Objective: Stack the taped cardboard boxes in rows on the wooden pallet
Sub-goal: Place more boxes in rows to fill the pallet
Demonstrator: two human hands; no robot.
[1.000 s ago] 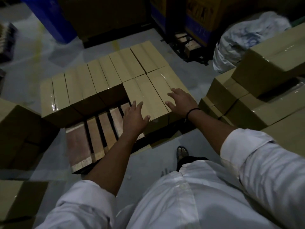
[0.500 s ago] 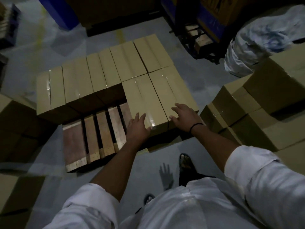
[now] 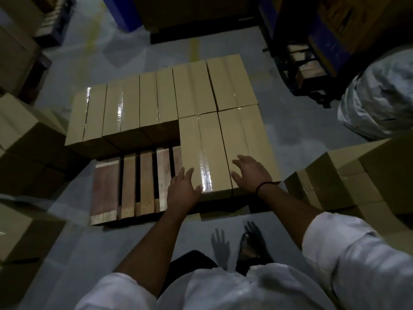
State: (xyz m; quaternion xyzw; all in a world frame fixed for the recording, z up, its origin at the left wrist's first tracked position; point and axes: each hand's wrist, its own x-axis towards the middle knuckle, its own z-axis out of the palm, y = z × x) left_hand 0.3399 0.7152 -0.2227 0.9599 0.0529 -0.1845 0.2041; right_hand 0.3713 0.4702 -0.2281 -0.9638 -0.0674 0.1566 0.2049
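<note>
Taped cardboard boxes (image 3: pixel 163 101): seven units, plain tan, each top sealed along its centre seam with clear glossy tape. They stand on the wooden pallet (image 3: pixel 131 184), which sits on the grey floor (image 3: pixel 290 124). Five form the far row edge to edge. Two form the near row at the right end, the near-left box (image 3: pixel 201 148) touching the near-right box (image 3: pixel 243 133). The pallet's reddish slats are bare at the near left. Left hand (image 3: pixel 182 191): fingers straight and spread at the near-left corner of the near-left box, gripping nothing. Right hand (image 3: pixel 252 173): fingers spread and relaxed over the near end of the near-right box, gripping nothing, a black band (image 3: pixel 264 185) at the wrist. Actual contact cannot be told for either hand. Change from a second ago: both hands have drawn back from further up the box tops to the near edge, while the box count and layout are unchanged. Surroundings: loose boxes heaped at right (image 3: pixel 357 175) and at left (image 3: pixel 26 139), a pale crumpled bag (image 3: pixel 380 104) at far right, and a second pallet (image 3: pixel 301 70) beyond it.
</note>
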